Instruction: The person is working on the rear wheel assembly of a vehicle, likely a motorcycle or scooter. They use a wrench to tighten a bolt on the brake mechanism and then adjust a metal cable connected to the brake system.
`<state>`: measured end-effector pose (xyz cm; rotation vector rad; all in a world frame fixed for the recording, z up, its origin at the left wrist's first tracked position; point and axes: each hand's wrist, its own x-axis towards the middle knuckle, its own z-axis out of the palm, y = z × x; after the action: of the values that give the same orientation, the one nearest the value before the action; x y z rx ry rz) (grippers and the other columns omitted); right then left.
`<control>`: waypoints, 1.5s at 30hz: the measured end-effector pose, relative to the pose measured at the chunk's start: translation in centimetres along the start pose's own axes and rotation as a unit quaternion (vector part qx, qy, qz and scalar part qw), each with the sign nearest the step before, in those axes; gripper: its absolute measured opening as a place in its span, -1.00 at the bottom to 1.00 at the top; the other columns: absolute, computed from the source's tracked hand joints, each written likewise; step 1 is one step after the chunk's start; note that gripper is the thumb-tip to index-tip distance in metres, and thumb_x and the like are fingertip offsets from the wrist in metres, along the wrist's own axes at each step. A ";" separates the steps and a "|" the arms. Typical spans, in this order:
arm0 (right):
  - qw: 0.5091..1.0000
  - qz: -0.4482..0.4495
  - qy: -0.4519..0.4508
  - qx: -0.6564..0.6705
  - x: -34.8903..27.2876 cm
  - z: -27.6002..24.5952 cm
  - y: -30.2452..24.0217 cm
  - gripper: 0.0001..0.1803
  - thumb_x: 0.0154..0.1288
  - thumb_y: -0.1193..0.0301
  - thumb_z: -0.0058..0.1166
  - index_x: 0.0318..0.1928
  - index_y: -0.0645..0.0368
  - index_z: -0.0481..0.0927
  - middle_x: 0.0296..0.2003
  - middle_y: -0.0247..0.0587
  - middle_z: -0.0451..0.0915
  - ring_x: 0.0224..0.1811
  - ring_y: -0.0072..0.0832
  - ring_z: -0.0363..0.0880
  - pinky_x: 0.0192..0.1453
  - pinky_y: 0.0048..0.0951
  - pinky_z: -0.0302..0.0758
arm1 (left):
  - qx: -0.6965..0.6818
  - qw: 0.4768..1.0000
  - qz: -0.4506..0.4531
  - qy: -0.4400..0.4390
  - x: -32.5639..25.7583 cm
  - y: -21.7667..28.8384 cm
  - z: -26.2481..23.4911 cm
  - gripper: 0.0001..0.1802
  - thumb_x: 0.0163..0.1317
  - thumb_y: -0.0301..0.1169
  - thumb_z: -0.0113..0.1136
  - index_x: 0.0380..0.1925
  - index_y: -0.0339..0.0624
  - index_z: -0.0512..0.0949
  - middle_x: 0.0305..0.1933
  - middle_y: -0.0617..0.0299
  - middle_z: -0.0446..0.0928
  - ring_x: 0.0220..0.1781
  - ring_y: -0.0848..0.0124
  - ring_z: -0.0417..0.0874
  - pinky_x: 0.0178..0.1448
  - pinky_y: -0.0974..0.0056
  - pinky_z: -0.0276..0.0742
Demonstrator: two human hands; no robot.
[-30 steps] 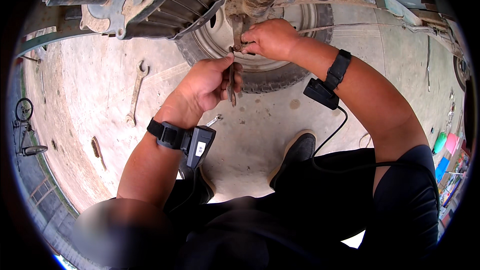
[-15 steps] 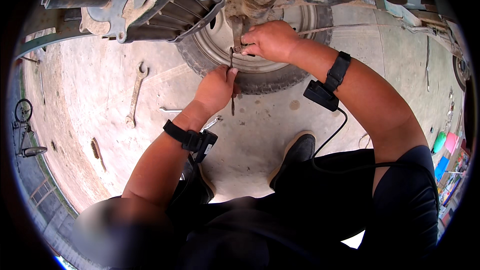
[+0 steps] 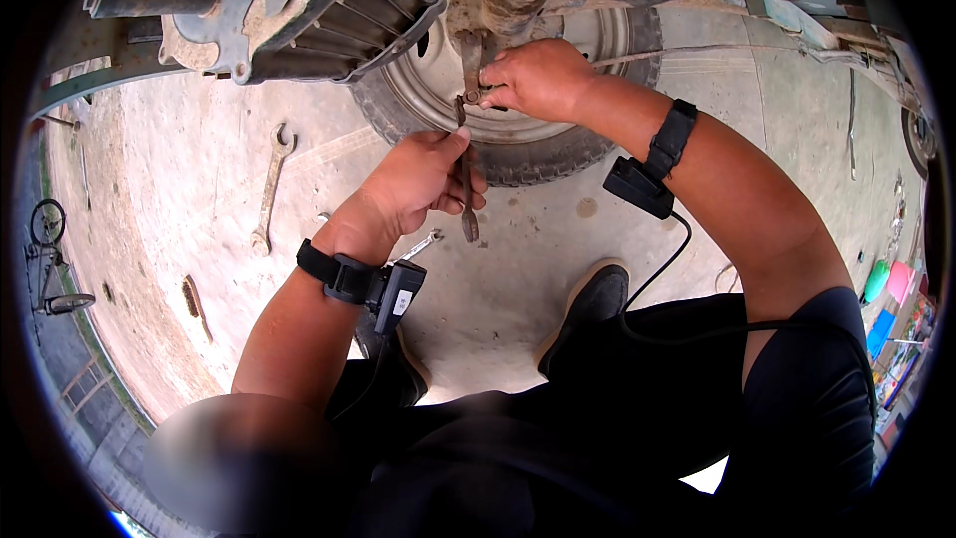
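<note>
My left hand [image 3: 423, 179] is closed round a slim, rusty double-ended wrench [image 3: 467, 189], held upright with thumb and fingers. The wrench's upper end meets, or nearly meets, a small bolt [image 3: 473, 98] at the bottom of a rusty lever arm [image 3: 472, 65]. On the right side of that lever, the thumb and fingers of my right hand [image 3: 543, 82] pinch at its lower end by the bolt; just what they grip is partly hidden. Behind both hands lies a wheel with a black tyre [image 3: 543, 167] and a pale rim [image 3: 428, 90].
A ribbed metal housing [image 3: 339, 25] and dirty machine parts hang overhead. On the concrete floor lie a large open-ended wrench [image 3: 269, 189], a wire brush [image 3: 195, 307] and a smaller shiny wrench [image 3: 422, 245] beside my left wrist. A bicycle [image 3: 48, 259] stands far left.
My left hand has rolled and its wrist has shifted left and slightly down. The wrench has turned from edge-on to show its broader side. My right hand has barely moved.
</note>
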<state>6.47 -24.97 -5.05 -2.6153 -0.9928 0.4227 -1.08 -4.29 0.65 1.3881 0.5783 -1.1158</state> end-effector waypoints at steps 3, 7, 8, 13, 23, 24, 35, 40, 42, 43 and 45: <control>1.000 0.000 -0.004 0.003 -0.1 -0.2 -0.1 -0.62 0.23 -0.04 0.14 -0.09 -0.14 0.66 -0.25 -0.33 0.64 -0.21 -0.17 0.64 -0.20 -0.13 0.55 | -0.029 0.999 -0.013 0.006 -0.3 0.8 -0.1 -0.61 0.48 -0.10 -0.06 -0.22 -0.23 0.51 -0.45 0.15 0.60 -0.48 0.30 0.65 -0.41 0.29 0.50; 1.000 -0.004 0.004 0.001 -0.1 -0.2 0.0 -0.64 0.22 -0.03 0.15 -0.10 -0.14 0.66 -0.26 -0.33 0.64 -0.22 -0.17 0.64 -0.20 -0.13 0.55 | -0.062 0.998 -0.013 0.005 0.1 1.1 -0.8 -0.61 0.45 -0.10 0.02 -0.26 -0.25 0.52 -0.53 0.18 0.57 -0.55 0.33 0.61 -0.53 0.32 0.45; 1.000 -0.006 0.005 0.002 -0.1 -0.2 0.0 -0.64 0.22 -0.03 0.15 -0.11 -0.14 0.66 -0.27 -0.33 0.64 -0.22 -0.17 0.64 -0.20 -0.14 0.55 | -0.070 0.997 -0.013 0.007 0.1 1.3 -0.8 -0.61 0.44 -0.09 0.03 -0.26 -0.25 0.52 -0.54 0.18 0.56 -0.57 0.33 0.59 -0.55 0.33 0.43; 1.000 -0.006 0.010 0.001 -0.1 0.0 0.0 -0.65 0.22 -0.02 0.15 -0.11 -0.14 0.66 -0.27 -0.34 0.64 -0.22 -0.18 0.64 -0.20 -0.14 0.55 | -0.127 0.992 -0.013 0.019 0.2 1.7 -0.8 -0.60 0.43 -0.08 0.06 -0.27 -0.25 0.51 -0.59 0.21 0.52 -0.62 0.36 0.54 -0.67 0.39 0.32; 1.000 -0.012 0.025 0.007 -0.2 0.3 0.2 -0.64 0.21 -0.03 0.15 -0.11 -0.13 0.67 -0.28 -0.35 0.64 -0.22 -0.19 0.64 -0.20 -0.14 0.55 | 0.222 0.969 0.089 0.063 2.4 -1.6 0.1 -0.59 0.48 -0.11 -0.08 -0.22 -0.30 0.48 -0.47 0.11 0.63 -0.54 0.32 0.64 -0.46 0.29 0.52; 1.000 -0.006 0.014 0.010 -0.1 0.0 0.0 -0.64 0.24 -0.04 0.13 -0.14 -0.12 0.66 -0.27 -0.34 0.64 -0.18 -0.19 0.64 -0.17 -0.14 0.55 | 0.415 0.882 0.183 0.128 3.5 -2.6 -0.4 -0.60 0.48 -0.16 -0.11 -0.23 -0.35 0.45 -0.49 0.09 0.64 -0.53 0.34 0.66 -0.41 0.28 0.56; 1.000 -0.007 0.013 -0.007 -0.1 0.0 0.0 -0.62 0.22 -0.05 0.14 -0.10 -0.13 0.66 -0.27 -0.35 0.64 -0.22 -0.18 0.64 -0.21 -0.13 0.54 | 0.137 0.989 0.051 0.033 0.8 -1.7 -0.6 -0.62 0.49 -0.14 -0.09 -0.22 -0.29 0.47 -0.48 0.13 0.62 -0.59 0.42 0.58 -0.50 0.38 0.45; 1.000 -0.003 0.011 0.001 -0.2 0.1 0.1 -0.63 0.22 -0.04 0.15 -0.12 -0.12 0.65 -0.28 -0.34 0.64 -0.23 -0.18 0.64 -0.22 -0.13 0.54 | 0.022 0.999 0.022 -0.015 0.0 0.1 -0.2 -0.60 0.47 -0.08 -0.03 -0.23 -0.23 0.50 -0.48 0.15 0.60 -0.58 0.45 0.56 -0.52 0.40 0.42; 1.000 -0.007 0.015 0.003 -0.2 0.1 0.1 -0.64 0.22 -0.04 0.15 -0.13 -0.12 0.65 -0.28 -0.34 0.64 -0.23 -0.18 0.64 -0.22 -0.13 0.54 | -0.005 1.000 0.010 -0.013 -0.1 0.5 -0.2 -0.59 0.46 -0.06 -0.01 -0.25 -0.22 0.52 -0.49 0.15 0.59 -0.58 0.46 0.55 -0.53 0.40 0.41; 1.000 -0.010 0.019 0.002 -0.1 0.1 0.1 -0.64 0.22 -0.04 0.15 -0.13 -0.12 0.65 -0.29 -0.34 0.64 -0.24 -0.18 0.64 -0.23 -0.13 0.54 | -0.015 1.000 0.008 -0.010 -0.2 0.7 -0.1 -0.59 0.45 -0.06 0.00 -0.26 -0.22 0.52 -0.49 0.14 0.59 -0.59 0.45 0.55 -0.53 0.40 0.41; 1.000 -0.011 0.020 0.000 -0.1 0.1 0.1 -0.65 0.22 -0.03 0.15 -0.13 -0.13 0.65 -0.29 -0.35 0.64 -0.24 -0.18 0.64 -0.23 -0.13 0.54 | -0.037 0.999 0.002 -0.005 -0.2 0.8 0.0 -0.60 0.45 -0.06 0.01 -0.28 -0.21 0.52 -0.49 0.13 0.59 -0.60 0.44 0.54 -0.55 0.40 0.39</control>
<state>6.43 -25.05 -5.21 -2.5994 -1.0087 0.3627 -0.43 -4.34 1.23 1.3193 0.6030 -1.0871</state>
